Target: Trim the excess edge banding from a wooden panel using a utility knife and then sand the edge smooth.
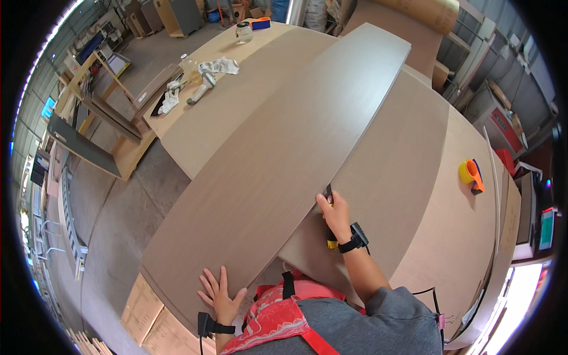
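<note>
A long grey-brown panel point(254, 154) lies diagonally across the table, its near end reaching past the table toward me. My left hand point(222, 297) rests on that near end, fingers spread. My right hand point(336, 218) is closed around a utility knife point(332, 243) with a yellow and black body, beside the panel's right edge. The knife's dark tip point(329, 190) points away from me, close to that edge. Whether the tip touches the panel I cannot tell. Beneath the panel lies a sheet of corrugated cardboard point(384, 195), ribbed near my right hand.
A yellow and orange tape dispenser point(469, 171) stands on the table's right side. At the far left are a spray gun point(204, 86), a white cloth point(223, 66) and a glass jar point(244, 32). Leftward stands a wooden frame cart point(121, 139). A large brown roll point(423, 13) is at the back.
</note>
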Demonstrator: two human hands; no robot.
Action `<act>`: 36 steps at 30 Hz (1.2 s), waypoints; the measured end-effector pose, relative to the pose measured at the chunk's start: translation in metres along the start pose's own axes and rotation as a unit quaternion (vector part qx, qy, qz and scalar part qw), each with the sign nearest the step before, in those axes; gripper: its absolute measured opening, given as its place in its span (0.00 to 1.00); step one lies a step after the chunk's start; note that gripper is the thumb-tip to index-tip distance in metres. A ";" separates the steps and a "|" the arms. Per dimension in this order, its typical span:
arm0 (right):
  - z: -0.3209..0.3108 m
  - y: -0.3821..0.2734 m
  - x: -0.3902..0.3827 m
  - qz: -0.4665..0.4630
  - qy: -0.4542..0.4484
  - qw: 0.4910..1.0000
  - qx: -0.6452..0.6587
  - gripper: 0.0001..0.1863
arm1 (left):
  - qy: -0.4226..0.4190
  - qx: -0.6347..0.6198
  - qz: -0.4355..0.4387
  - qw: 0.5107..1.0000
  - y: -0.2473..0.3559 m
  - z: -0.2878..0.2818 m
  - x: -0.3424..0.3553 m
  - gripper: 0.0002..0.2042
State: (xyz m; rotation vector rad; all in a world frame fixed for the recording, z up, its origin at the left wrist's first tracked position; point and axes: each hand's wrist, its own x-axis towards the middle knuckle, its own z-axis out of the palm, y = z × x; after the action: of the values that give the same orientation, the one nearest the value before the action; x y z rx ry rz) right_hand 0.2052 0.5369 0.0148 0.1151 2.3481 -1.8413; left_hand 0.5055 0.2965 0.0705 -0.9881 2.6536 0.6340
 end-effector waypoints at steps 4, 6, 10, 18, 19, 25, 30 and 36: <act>-0.020 0.001 0.014 0.010 0.055 0.998 0.006 0.19 | -0.026 0.016 -0.008 0.999 0.008 -0.005 0.002 0.50; -0.035 -0.015 0.013 0.015 0.082 0.996 -0.013 0.19 | -0.042 0.032 0.011 0.999 0.013 -0.016 0.007 0.51; -0.067 -0.024 0.020 -0.106 0.161 0.974 -0.117 0.15 | -0.080 0.047 0.115 0.989 0.040 -0.026 0.038 0.51; -0.089 -0.008 0.036 -0.039 0.036 0.998 0.035 0.14 | -0.073 0.140 0.373 0.914 0.168 0.003 0.132 0.39; -0.090 -0.002 0.043 -0.019 0.015 0.990 0.141 0.14 | -0.075 0.142 0.374 0.913 0.180 0.004 0.139 0.39; -0.159 -0.002 0.163 -0.011 0.067 0.995 0.074 0.22 | -0.019 0.125 0.433 0.892 0.205 0.009 0.162 0.34; -0.215 -0.027 0.299 -0.005 0.160 0.969 -0.190 0.30 | -0.023 0.123 0.440 0.889 0.210 0.013 0.168 0.34; -0.236 -0.040 0.423 0.007 0.203 0.901 -0.384 0.30 | -0.029 0.128 0.427 0.895 0.202 0.019 0.176 0.34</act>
State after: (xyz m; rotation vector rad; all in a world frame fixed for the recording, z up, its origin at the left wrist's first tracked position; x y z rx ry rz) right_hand -0.2352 0.7414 0.0363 0.4451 3.1517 -0.8040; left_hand 0.2422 0.3435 0.0526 0.3179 2.9281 0.4150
